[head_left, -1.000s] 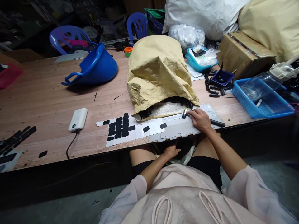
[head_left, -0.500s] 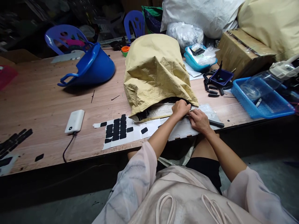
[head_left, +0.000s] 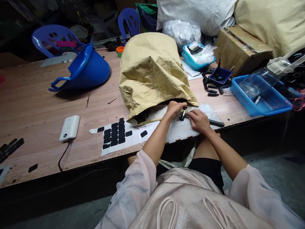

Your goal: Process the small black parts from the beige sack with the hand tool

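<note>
At the mouth of a yellow sack [head_left: 154, 73], my left hand [head_left: 175, 108] is closed on a small dark part with a shiny metal piece [head_left: 183, 114]. Just to its right, my right hand [head_left: 199, 121] has its fingers bent together at the same part; what they pinch is too small to make out. A black rod-like handle [head_left: 216, 123] extends to the right from under my right hand, over white card [head_left: 183, 132]. Black pieces show inside the sack's opening. To the left, black rounded pads [head_left: 114, 133] lie in rows on a white sheet.
A white power bank [head_left: 69, 128] with a cable lies left. Behind it a blue tub [head_left: 91, 70] rests tilted. At right stand a blue basket [head_left: 259, 105] with a clear bottle, a purple tray [head_left: 220, 76] among black parts, a turquoise basket [head_left: 196, 65] and a carton [head_left: 240, 51].
My left hand has lifted slightly away from my right hand, and the shiny metal piece now shows between them. The whole view has shifted a little.
</note>
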